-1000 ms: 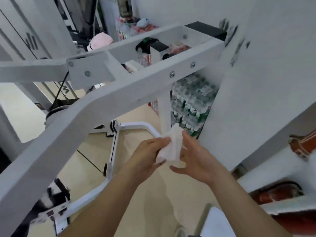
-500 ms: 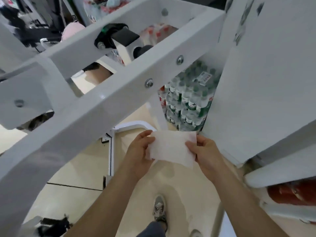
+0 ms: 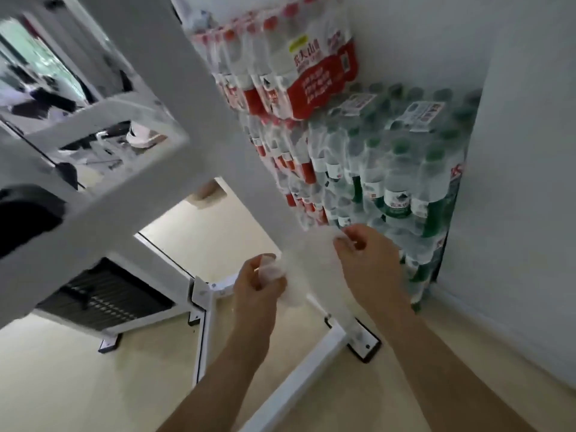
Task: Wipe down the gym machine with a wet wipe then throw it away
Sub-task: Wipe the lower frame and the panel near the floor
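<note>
Below the slanting white beam of the gym machine [image 3: 174,169], the blurred wet wipe [image 3: 308,263] hangs stretched between both hands. The left hand [image 3: 258,288] pinches its lower end and the right hand [image 3: 371,266] its upper edge. Shrink-wrapped water bottle packs [image 3: 389,169] are stacked against the wall [image 3: 523,182] just behind.

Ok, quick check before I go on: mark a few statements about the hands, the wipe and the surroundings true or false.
1. The left hand grips the wet wipe. True.
2. The right hand is open and empty. False: its fingers pinch the wipe.
3. Red-labelled bottle packs sit above the green-capped packs. True.
4. The bottles stand left of the machine. False: right of the machine frame, against the wall.
</note>
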`<move>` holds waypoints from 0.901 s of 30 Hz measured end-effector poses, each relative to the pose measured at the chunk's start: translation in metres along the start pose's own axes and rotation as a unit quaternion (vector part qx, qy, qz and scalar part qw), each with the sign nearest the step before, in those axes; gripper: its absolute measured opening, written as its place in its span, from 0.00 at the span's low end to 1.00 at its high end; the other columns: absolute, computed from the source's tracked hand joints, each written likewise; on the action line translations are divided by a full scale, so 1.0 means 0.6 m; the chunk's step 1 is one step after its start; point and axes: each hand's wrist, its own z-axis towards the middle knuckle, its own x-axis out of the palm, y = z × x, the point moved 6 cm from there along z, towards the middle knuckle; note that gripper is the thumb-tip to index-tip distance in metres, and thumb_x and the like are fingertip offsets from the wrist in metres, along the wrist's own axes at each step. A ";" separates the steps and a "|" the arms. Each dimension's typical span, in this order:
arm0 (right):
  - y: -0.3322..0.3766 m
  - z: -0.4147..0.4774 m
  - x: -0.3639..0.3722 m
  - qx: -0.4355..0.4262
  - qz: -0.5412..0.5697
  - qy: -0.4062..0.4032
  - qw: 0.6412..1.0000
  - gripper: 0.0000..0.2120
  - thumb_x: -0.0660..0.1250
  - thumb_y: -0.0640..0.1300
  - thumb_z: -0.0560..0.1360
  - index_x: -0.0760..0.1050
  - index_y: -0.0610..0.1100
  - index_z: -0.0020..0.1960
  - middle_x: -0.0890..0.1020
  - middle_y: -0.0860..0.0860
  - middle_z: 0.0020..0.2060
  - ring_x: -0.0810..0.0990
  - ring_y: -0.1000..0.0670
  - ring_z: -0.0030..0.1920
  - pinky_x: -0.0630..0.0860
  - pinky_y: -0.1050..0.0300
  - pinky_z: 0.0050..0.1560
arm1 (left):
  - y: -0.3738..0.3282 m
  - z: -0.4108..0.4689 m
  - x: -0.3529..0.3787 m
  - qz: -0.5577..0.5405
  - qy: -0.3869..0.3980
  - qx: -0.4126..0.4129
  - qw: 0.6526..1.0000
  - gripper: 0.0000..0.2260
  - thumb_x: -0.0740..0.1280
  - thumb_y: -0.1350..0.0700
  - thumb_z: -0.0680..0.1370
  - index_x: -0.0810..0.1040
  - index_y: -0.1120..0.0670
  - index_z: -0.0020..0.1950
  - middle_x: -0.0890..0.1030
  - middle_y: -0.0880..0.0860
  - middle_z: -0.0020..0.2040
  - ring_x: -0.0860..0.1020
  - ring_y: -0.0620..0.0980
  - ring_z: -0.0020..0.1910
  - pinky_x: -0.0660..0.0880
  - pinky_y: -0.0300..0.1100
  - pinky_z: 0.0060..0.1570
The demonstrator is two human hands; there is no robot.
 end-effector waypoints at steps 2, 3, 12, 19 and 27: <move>-0.022 0.022 0.038 -0.026 0.064 -0.001 0.998 0.05 0.69 0.46 0.77 0.77 0.57 0.48 0.77 0.55 0.45 0.77 0.53 0.47 0.78 0.52 0.51 | 0.035 0.017 0.000 -0.040 -0.041 0.039 0.998 0.13 0.68 0.67 0.73 0.78 0.50 0.52 0.82 0.53 0.46 0.79 0.50 0.43 0.77 0.47 0.41; -0.026 0.033 0.045 -0.027 0.092 -0.007 0.995 0.08 0.69 0.47 0.76 0.76 0.61 0.45 0.76 0.57 0.46 0.78 0.51 0.48 0.79 0.47 0.51 | 0.041 0.025 0.002 -0.065 -0.048 0.048 0.996 0.13 0.67 0.68 0.74 0.77 0.51 0.52 0.82 0.52 0.46 0.79 0.49 0.42 0.77 0.44 0.39; -0.061 0.098 0.158 -0.056 0.229 0.011 0.972 0.04 0.65 0.43 0.78 0.80 0.47 0.49 0.81 0.52 0.39 0.77 0.54 0.37 0.73 0.58 0.39 | 0.098 0.138 0.029 -0.241 -0.063 0.147 0.957 0.15 0.62 0.68 0.74 0.75 0.55 0.58 0.81 0.53 0.43 0.79 0.50 0.42 0.75 0.46 0.44; -0.062 0.030 0.161 -0.146 0.265 0.076 0.950 0.21 0.56 0.66 0.76 0.65 0.55 0.62 0.74 0.52 0.55 0.76 0.57 0.50 0.76 0.61 0.49 | 0.107 0.140 0.040 -0.179 -0.157 0.186 0.953 0.15 0.69 0.56 0.73 0.67 0.44 0.53 0.76 0.53 0.51 0.76 0.47 0.45 0.77 0.42 0.45; -0.057 0.024 0.210 -0.315 0.049 -0.130 0.939 0.36 0.70 0.58 0.73 0.61 0.43 0.72 0.75 0.48 0.62 0.77 0.49 0.57 0.79 0.52 0.51 | 0.120 0.136 0.034 -0.063 -0.161 0.297 0.939 0.09 0.70 0.61 0.76 0.78 0.50 0.53 0.79 0.49 0.50 0.76 0.41 0.44 0.74 0.34 0.45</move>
